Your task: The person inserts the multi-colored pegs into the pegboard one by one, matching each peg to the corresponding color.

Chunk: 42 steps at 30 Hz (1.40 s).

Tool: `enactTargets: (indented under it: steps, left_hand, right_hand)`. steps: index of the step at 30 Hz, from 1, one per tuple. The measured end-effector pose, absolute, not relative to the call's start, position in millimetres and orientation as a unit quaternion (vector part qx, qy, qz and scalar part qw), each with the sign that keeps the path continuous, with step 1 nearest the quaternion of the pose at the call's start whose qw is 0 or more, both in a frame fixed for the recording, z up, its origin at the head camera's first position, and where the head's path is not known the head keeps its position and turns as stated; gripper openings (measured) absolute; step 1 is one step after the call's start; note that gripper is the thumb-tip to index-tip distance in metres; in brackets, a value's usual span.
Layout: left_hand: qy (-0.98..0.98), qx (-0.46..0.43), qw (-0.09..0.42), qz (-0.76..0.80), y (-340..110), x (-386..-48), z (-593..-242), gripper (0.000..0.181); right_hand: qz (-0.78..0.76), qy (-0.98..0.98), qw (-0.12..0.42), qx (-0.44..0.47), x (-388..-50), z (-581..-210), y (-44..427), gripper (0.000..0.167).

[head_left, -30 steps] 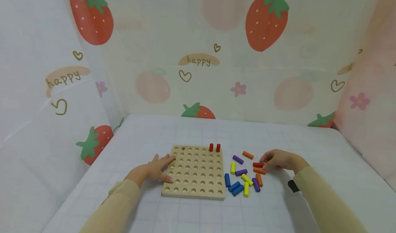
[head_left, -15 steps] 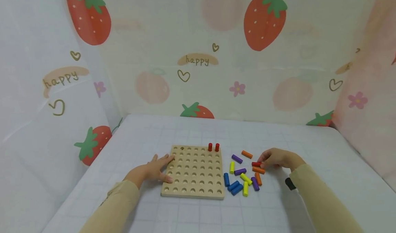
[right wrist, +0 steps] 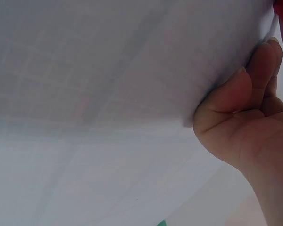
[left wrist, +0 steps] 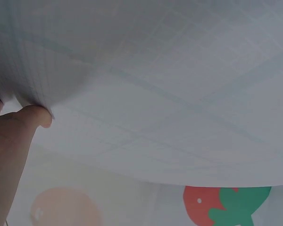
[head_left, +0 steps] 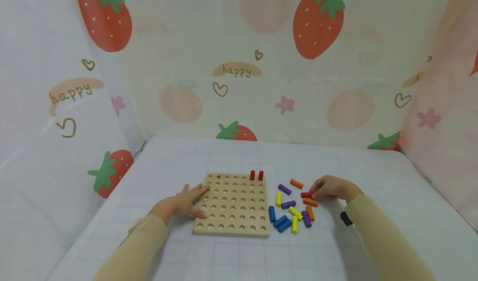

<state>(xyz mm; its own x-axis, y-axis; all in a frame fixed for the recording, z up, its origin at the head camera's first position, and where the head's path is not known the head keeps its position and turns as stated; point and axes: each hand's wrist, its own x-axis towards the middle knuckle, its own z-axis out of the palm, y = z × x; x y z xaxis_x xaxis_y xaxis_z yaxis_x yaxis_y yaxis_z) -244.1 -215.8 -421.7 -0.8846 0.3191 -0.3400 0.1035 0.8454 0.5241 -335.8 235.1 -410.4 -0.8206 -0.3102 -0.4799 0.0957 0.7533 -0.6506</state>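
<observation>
"Which peg is the right hand [head_left: 331,186] holding?"

"It's pinching a loose red peg [head_left: 306,195] by the right end, its fingers curling inward. That peg is lying crosswise, just behind an orange peg [head_left: 310,202]. Whether it's touching the pale gridded cloth [head_left: 231,256], I can't tell."

"And what is lying around it?"

"Two more orange pegs [head_left: 296,184] are lying near, one farther back and one in front. Three purple pegs [head_left: 288,204], three yellow pegs [head_left: 278,199] and three blue pegs [head_left: 284,226] are scattering out toward the left and the front, the blue ones lying nearest the wooden board [head_left: 230,233]."

"What is the board itself carrying?"

"Two upright red pegs [head_left: 252,175] are standing side by side in its back row, filling the right-hand end."

"And the left hand [head_left: 181,201]?"

"It's resting on the board's left edge, fingers stretching out and spreading, the thumb lying nearer the front. The two hands are working well apart, with the board and most of the pegs lying between them."

"Anything farther out?"

"Beige sleeves [head_left: 138,248] are reaching in from both sides, and a backdrop [head_left: 209,28] is hanging behind the cloth, showing printed strawberries [head_left: 318,23]."
</observation>
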Motion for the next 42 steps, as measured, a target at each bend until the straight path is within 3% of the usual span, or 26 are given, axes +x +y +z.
enactTargets:
  steps: [24, 42]
  left_hand:
    - [0.936, 0.119, 0.215, 0.25, -210, -245, -427, 0.095]
    - [0.94, 0.11, 0.212, 0.246, -215, -245, -423, 0.096]
  right_hand:
    - [-0.397, 0.869, 0.286, -0.07, -329, -402, 251, 0.029]
    - [-0.456, 0.845, 0.245, -0.134, -340, -375, 215, 0.034]
